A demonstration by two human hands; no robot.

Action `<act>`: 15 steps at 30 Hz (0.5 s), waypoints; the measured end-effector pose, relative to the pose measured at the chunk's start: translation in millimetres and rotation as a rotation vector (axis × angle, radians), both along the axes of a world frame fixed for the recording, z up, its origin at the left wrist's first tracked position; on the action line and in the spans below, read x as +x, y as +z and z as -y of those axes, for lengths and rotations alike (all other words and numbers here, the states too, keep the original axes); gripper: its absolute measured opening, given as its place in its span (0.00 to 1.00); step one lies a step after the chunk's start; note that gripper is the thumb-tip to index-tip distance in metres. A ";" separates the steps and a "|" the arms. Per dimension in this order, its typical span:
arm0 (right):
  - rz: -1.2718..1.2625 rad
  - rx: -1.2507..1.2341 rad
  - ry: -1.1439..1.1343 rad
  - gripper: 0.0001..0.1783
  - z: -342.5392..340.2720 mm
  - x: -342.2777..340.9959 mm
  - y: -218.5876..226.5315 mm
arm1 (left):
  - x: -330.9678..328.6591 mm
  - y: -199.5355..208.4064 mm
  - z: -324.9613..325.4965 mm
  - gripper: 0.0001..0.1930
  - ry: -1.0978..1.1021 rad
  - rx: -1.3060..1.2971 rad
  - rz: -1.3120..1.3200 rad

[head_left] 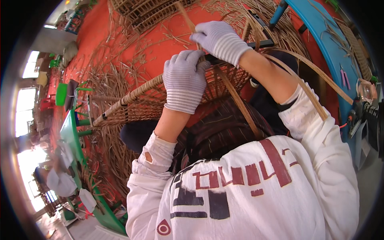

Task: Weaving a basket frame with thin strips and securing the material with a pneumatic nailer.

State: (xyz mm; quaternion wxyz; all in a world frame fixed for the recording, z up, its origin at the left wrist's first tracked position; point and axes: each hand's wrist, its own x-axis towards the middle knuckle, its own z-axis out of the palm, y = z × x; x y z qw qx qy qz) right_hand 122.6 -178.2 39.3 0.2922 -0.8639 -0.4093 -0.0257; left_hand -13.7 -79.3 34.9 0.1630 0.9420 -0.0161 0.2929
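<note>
A brown wicker basket (140,108) with a metal-looking frame lies across my lap, its rim wrapped with woven strands. My left hand (185,82), in a grey-white striped glove, is closed over the rim at the top. Just right of it and a little higher, my right hand (222,40), gloved alike, pinches a flat dried-stalk strip (186,18) that sticks up past the fingers. Where the strip meets the rim is partly hidden by the gloves. Another loose strip (238,102) hangs from the rim toward my chest, and long strips (316,72) lie over my right forearm.
A second wicker piece (148,12) stands ahead on the red floor (152,52), with dried stalks (106,84) scattered around. On the right is a blue table (316,24) with pink-handled scissors (345,78). A green table (104,214) stands left, near a person in white (60,182).
</note>
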 end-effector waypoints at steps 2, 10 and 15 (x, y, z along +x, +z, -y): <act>0.154 0.396 -0.055 0.11 14.6 -12.7 2.9 | 1.2 2.4 2.2 0.11 0.004 -0.009 -0.064; 0.248 0.376 0.131 0.12 72.1 -84.6 -22.8 | 4.2 8.7 -4.7 0.12 0.005 -0.046 -0.198; 0.098 0.373 -0.037 0.17 75.6 -101.6 -37.5 | 5.4 20.2 -2.7 0.12 0.043 -0.182 -0.350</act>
